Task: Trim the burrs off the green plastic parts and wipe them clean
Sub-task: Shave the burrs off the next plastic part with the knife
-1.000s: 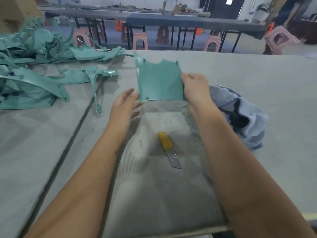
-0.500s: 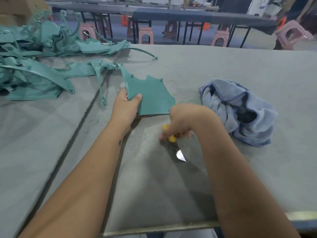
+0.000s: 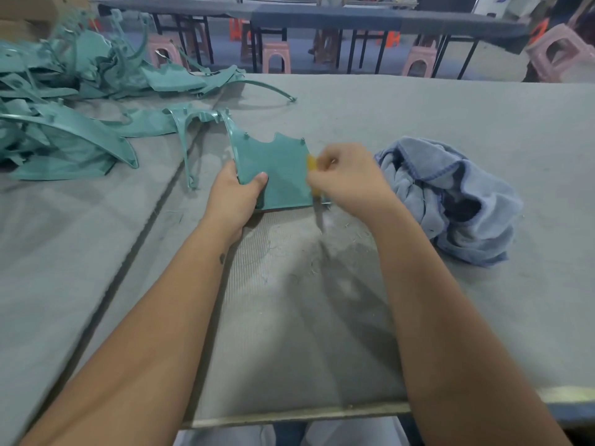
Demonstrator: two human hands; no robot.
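A flat green plastic part [image 3: 280, 169] with a notched top edge is held just above the grey table [image 3: 386, 123], in the middle of the view. My left hand [image 3: 236, 197] grips its lower left corner, thumb on the face. My right hand [image 3: 346, 178] is curled round a yellow-handled knife [image 3: 313, 169] at the part's right edge; the blade is mostly hidden by my fingers. A crumpled blue cloth [image 3: 450, 201] lies just right of my right hand.
A heap of green plastic parts [image 3: 64, 117] fills the left and far-left of the table, with a thin curved piece [image 3: 273, 88] reaching toward the centre. Fine shavings [image 3: 338, 233] lie under my hands. Pink stools [image 3: 277, 56] and dark tables stand beyond the far edge.
My right hand let go of the part, picked the yellow knife up from the table and brought it to the part's right edge. My left hand took the part's lower left corner.
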